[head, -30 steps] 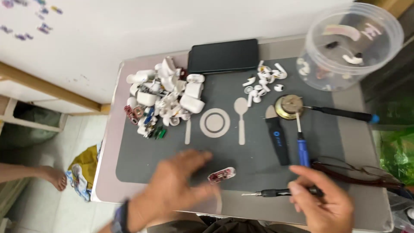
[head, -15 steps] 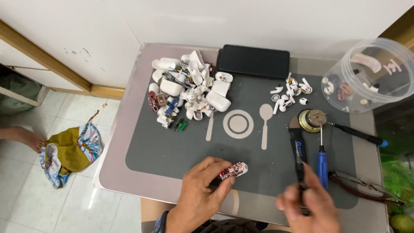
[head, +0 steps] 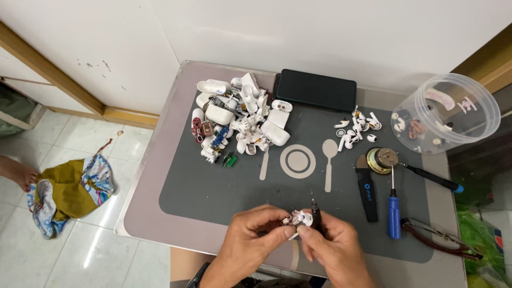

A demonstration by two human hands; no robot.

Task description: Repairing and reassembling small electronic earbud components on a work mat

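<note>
Small white earbud part with exposed innards [head: 296,218]: held at the 6 o'clock edge of the grey mat [head: 213,189], pinched between the fingertips of the left hand [head: 255,234]. Right hand [head: 333,248]: touching the same part from its 3 o'clock side, fingers closed round a thin dark pointed tool [head: 314,210] that stands nearly upright, tip up. Mat: printed with a pale plate, fork and spoon outline at centre. At 11 o'clock from the hands, a heap of white earbud cases and small boards [head: 240,120]. At 12 o'clock, a black rectangular case [head: 316,89]. At 1 o'clock, loose white earbuds [head: 356,128]. At 2 o'clock, a clear round tub [head: 445,112] holding small parts. At 3 o'clock, a blue-handled screwdriver [head: 393,205], a black pry tool [head: 367,191], and pliers [head: 440,237]. Bench [head: 154,202]: pale, carrying all.
</note>
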